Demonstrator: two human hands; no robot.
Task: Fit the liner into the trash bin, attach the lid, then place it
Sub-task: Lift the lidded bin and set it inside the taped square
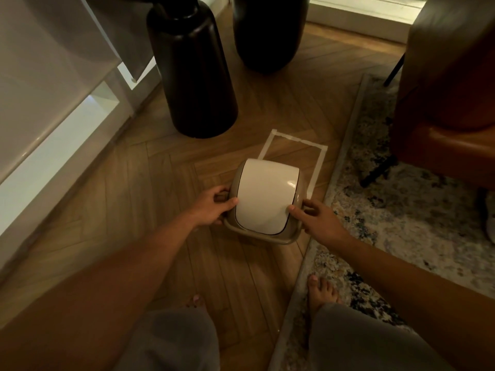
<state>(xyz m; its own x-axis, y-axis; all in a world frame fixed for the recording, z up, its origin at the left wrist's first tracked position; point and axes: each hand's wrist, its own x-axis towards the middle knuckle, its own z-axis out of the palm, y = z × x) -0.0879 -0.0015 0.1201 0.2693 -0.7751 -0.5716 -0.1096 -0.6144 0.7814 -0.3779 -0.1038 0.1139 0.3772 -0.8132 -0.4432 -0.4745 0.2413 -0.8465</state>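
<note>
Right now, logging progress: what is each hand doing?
Left hand: closed on the bin rim.
Right hand: closed on the bin's other side.

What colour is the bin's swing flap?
White or cream, set in a taupe lid frame; the flap shows clearly in the head view.

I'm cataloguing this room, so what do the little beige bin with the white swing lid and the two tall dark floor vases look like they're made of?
The beige bin with its white swing lid looks like smooth moulded plastic: rounded edges and a soft glare spot on the lid. The tall dark bottle-shaped vase and the rounder dark vase look like glazed ceramic or lacquered metal, with a dull satin sheen; which one I can't tell.
</note>
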